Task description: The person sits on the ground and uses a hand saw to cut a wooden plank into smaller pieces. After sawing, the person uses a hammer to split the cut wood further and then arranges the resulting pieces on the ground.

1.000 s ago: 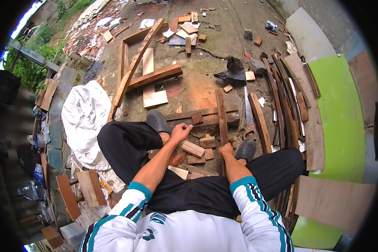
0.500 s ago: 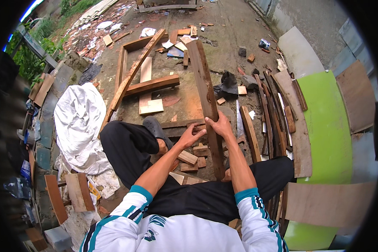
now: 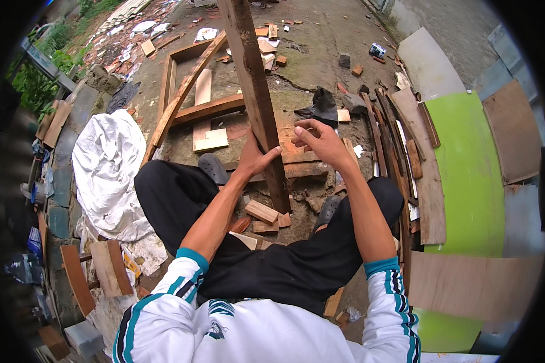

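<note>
A long dark wooden plank stands tilted in front of me, its lower end on the ground between my feet near small wood blocks. My left hand grips the plank's left edge at mid-height. My right hand hovers just right of the plank with fingers curled and apart, holding nothing that I can see. I am squatting in black trousers and dark sandals.
A wooden frame lies on the ground ahead. A white sack sits at left. Long planks and a green board lie at right, with plywood sheets. Scraps litter the far ground.
The plank was lifted off the ground pile and raised upright, now reaching past the top of the view. My right hand has let go of it; my left still holds it.
</note>
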Action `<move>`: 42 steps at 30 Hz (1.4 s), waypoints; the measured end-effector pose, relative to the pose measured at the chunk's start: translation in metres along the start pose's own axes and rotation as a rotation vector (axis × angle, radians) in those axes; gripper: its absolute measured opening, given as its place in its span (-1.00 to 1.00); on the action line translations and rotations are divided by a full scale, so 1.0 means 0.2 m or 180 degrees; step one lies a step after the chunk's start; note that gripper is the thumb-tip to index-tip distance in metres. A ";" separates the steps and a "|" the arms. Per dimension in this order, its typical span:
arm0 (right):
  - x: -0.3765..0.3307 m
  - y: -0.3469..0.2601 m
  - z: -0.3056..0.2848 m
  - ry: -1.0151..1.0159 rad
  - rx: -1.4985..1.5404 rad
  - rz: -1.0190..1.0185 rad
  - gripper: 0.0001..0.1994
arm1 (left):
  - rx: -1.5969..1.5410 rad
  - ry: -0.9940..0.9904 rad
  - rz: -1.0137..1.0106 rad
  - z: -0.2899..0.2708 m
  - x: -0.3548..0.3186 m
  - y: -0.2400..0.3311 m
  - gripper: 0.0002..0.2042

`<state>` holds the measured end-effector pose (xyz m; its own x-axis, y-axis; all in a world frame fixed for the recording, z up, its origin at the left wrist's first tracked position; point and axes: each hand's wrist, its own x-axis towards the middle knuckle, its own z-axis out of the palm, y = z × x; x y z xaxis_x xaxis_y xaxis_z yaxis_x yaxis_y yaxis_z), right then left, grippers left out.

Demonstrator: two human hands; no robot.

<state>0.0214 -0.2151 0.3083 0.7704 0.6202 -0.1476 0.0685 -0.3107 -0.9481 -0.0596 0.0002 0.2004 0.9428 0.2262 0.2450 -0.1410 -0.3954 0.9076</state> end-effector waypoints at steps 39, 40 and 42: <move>0.09 0.40 0.24 0.0660 -0.3431 -0.1363 0.04 | -0.1314 -0.1738 -0.2682 -0.11 0.03 0.21 -0.35; 0.08 0.44 0.21 0.0667 -0.3019 -0.1316 -0.01 | -0.1303 -0.1887 -0.2673 -0.08 0.04 0.21 -0.33; 0.09 0.40 0.17 0.0557 -0.3015 -0.1631 -0.04 | -0.1824 -0.1996 -0.3013 -0.11 0.03 0.24 -0.34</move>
<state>0.0187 -0.2035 0.2200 0.5856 0.7463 0.3163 0.8096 -0.5197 -0.2727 -0.0674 0.0015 0.2518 0.7048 -0.3117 -0.6373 0.7006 0.1649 0.6942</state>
